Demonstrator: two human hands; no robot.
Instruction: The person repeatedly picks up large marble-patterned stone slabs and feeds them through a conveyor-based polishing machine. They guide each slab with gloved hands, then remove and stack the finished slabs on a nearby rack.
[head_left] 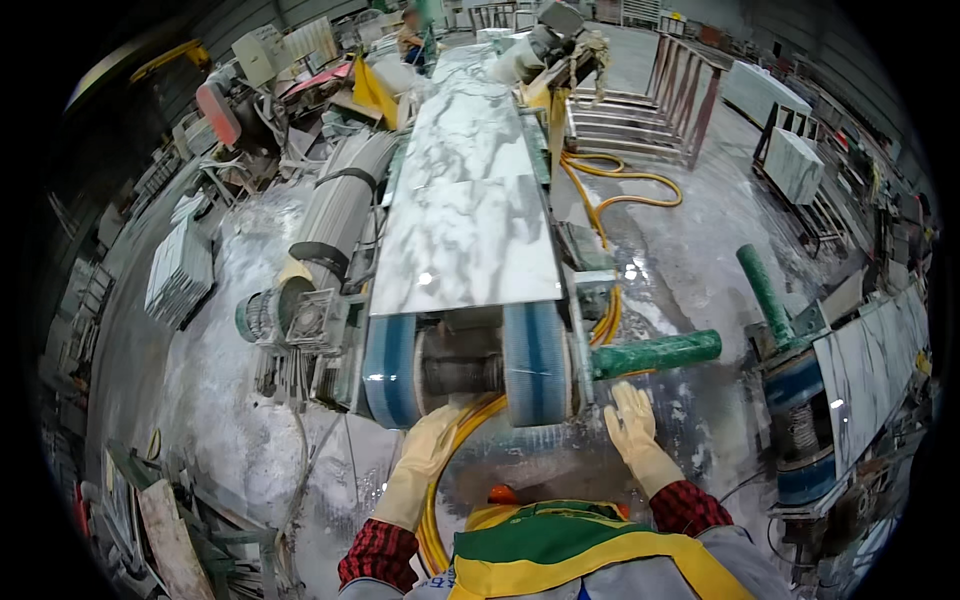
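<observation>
Cream rubber gloves cover both hands. My left hand is at the near end of the conveyor, just below the left blue belt; its fingers point forward and hold nothing I can see. My right hand is open, fingers stretched, right of the right blue belt and just in front of a green roller. Between and ahead of my hands, a polished white marble slab with grey veins lies flat on the belts, its near edge close to their end. Another marble slab lies behind it.
Yellow hoses run along the floor on the right and below the conveyor. A motor sits at its left side. A second conveyor with a marble slab stands at right. Stacked slabs stand left; a person is far off.
</observation>
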